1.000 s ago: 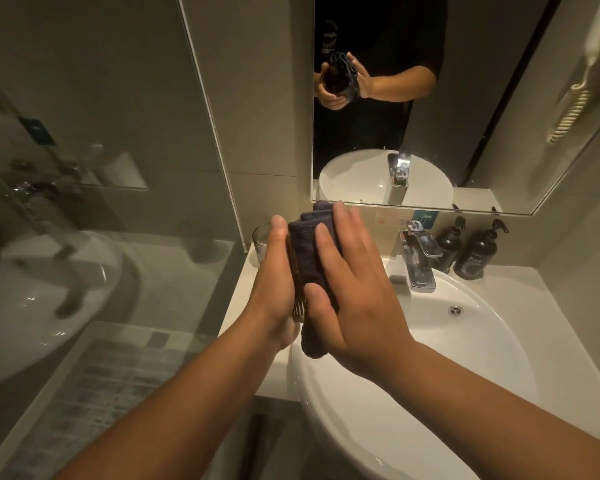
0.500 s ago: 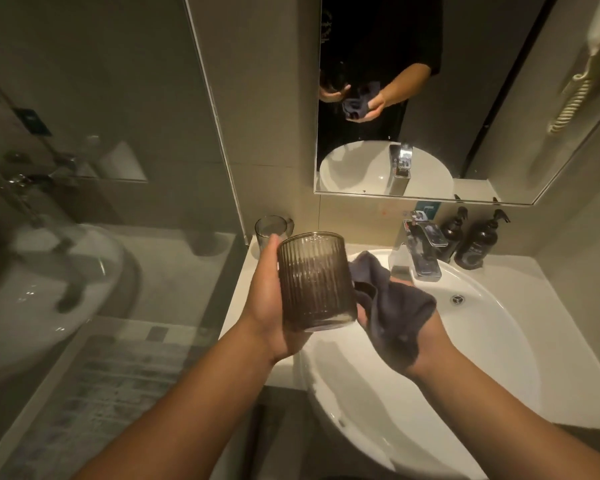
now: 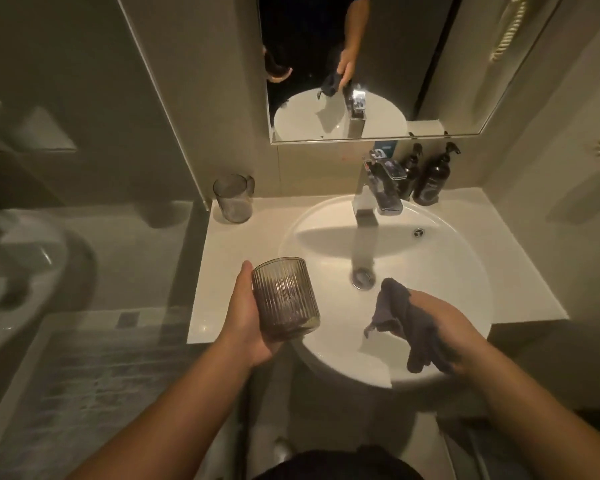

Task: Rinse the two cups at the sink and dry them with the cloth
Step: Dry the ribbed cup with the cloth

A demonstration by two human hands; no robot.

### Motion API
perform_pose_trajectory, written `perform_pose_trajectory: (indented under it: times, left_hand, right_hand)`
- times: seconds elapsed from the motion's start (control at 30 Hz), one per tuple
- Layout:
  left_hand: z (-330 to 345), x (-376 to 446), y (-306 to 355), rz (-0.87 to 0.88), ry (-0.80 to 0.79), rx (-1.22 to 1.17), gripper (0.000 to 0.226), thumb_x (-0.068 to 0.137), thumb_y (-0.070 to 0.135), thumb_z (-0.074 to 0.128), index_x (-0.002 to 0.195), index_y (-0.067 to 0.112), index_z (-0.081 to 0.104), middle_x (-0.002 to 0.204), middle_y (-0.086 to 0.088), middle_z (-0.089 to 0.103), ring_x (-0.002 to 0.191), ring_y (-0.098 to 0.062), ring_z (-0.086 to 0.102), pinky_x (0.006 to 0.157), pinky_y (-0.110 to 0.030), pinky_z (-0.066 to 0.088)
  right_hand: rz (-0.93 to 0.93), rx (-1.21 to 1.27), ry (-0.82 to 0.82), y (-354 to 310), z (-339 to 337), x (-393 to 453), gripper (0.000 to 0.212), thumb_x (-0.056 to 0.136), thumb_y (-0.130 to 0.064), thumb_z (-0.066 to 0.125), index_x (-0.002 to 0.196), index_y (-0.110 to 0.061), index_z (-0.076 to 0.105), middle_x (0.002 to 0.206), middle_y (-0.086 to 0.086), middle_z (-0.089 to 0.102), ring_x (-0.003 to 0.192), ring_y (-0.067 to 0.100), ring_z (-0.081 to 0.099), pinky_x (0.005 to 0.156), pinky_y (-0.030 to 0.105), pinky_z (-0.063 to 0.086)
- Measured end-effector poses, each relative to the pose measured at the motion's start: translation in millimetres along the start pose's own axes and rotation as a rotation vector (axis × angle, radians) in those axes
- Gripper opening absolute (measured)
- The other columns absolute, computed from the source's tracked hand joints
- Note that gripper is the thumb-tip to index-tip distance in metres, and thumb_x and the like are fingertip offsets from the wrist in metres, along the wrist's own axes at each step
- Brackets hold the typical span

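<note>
The left hand (image 3: 253, 317) grips a ribbed glass cup (image 3: 284, 299) by its wall, thumb on the far side, over the near left rim of the sink (image 3: 465, 258) and the edge of the bench (image 3: 215, 271). The right hand (image 3: 440, 334) clutches the dark cloth (image 3: 399, 317) over the basin, a corner hanging loose. The second cup (image 3: 232, 199) stands upright at the bench's far left corner. Risks, as judged: the one-handed grip on possibly wet glass could slip, dropping the cup onto the hard rim; the dangling cloth could dip into the basin and get wet; setting down near the second cup could knock it.
</note>
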State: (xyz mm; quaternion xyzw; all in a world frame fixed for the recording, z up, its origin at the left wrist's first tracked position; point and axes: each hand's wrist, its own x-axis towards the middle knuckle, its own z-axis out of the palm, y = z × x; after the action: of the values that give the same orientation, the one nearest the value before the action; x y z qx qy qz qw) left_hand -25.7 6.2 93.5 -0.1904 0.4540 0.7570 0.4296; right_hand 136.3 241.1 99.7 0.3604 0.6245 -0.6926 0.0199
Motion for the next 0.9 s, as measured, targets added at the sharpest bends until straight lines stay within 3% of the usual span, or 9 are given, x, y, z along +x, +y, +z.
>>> perform_pose_trajectory:
  times: [0.1,0.17,0.23,0.37,0.47,0.57,0.7,0.8,0.9]
  left_hand:
    - [2,-5,-23,-0.023,0.025,0.022,0.088,0.089,0.08,0.036,0.134,0.01,0.063,0.125,-0.021,0.069,0.099,-0.038,0.071,0.082,-0.049,0.058]
    - [5,-4,-34,-0.015,0.053,0.038,0.085,0.09,0.078,0.036,0.129,0.008,0.067,0.122,-0.021,0.071,0.102,-0.037,0.071,0.087,-0.049,0.057]
    - [16,-11,-46,0.0,0.089,0.066,0.082,0.092,0.076,0.035,0.125,0.01,0.069,0.12,-0.02,0.073,0.102,-0.036,0.072,0.086,-0.049,0.058]
    - [31,-20,-75,0.012,0.103,0.083,0.078,0.095,0.074,0.033,0.124,0.011,0.07,0.121,-0.019,0.073,0.105,-0.036,0.071,0.084,-0.049,0.058]
    - [42,-27,-99,0.035,0.118,0.078,0.078,0.095,0.073,0.033,0.122,0.01,0.07,0.117,-0.019,0.074,0.098,-0.034,0.074,0.078,-0.047,0.059]
    - [49,-37,-119,0.061,0.119,0.07,0.079,0.095,0.073,0.033,0.107,0.01,0.079,0.107,-0.018,0.077,0.088,-0.033,0.077,0.066,-0.044,0.062]
    - [54,-53,-135,0.102,0.131,0.065,0.081,0.094,0.076,0.03,0.104,0.013,0.081,0.109,-0.017,0.077,0.095,-0.034,0.076,0.072,-0.046,0.062]
    - [56,-63,-138,0.146,0.162,0.069,0.083,0.092,0.078,0.031,0.123,0.013,0.071,0.116,-0.017,0.075,0.102,-0.035,0.074,0.081,-0.048,0.06]
    - [57,-66,-138,0.186,0.163,0.097,0.083,0.092,0.079,0.028,0.126,0.014,0.069,0.115,-0.017,0.076,0.102,-0.035,0.074,0.086,-0.052,0.059]
  right_hand:
    - [-0.191,-0.656,0.078,5,-15,-4,0.02,0.103,-0.028,0.041,0.103,-0.038,0.058,0.105,-0.014,0.065,0.092,0.004,0.063,0.086,0.024,0.047]
    - [-0.251,-0.901,0.035,18,-20,-5,0.029,0.103,-0.033,0.036,0.129,-0.035,0.05,0.124,-0.006,0.062,0.109,0.013,0.058,0.094,0.027,0.042]
    - [-0.297,-1.099,-0.008,33,-16,-7,0.039,0.102,-0.035,0.036,0.14,-0.028,0.042,0.138,-0.002,0.053,0.12,0.019,0.053,0.099,0.031,0.038]
    - [-0.392,-1.331,-0.153,77,-2,-11,0.037,0.099,-0.042,0.036,0.13,-0.023,0.043,0.131,0.002,0.051,0.114,0.021,0.052,0.095,0.033,0.04]
    - [-0.469,-1.579,-0.059,101,0,-12,0.058,0.095,-0.059,0.029,0.135,-0.02,0.042,0.139,0.004,0.046,0.124,0.027,0.043,0.106,0.046,0.033]
    - [-0.474,-1.535,-0.113,97,-2,-12,0.066,0.089,-0.067,0.026,0.132,-0.021,0.046,0.141,0.005,0.047,0.129,0.029,0.041,0.11,0.055,0.028]
    - [-0.259,-1.009,-0.341,58,-14,-16,0.051,0.088,-0.061,0.044,0.102,-0.016,0.062,0.104,-0.002,0.064,0.101,0.024,0.06,0.091,0.043,0.048]
    - [-0.23,-0.745,-0.221,29,-28,-31,0.052,0.09,-0.056,0.051,0.13,-0.023,0.057,0.132,-0.009,0.054,0.122,0.016,0.051,0.104,0.035,0.039]
    - [-0.338,-0.679,-0.266,11,-24,-55,0.06,0.087,-0.062,0.053,0.135,-0.026,0.053,0.137,-0.007,0.056,0.109,0.007,0.057,0.094,0.029,0.042]
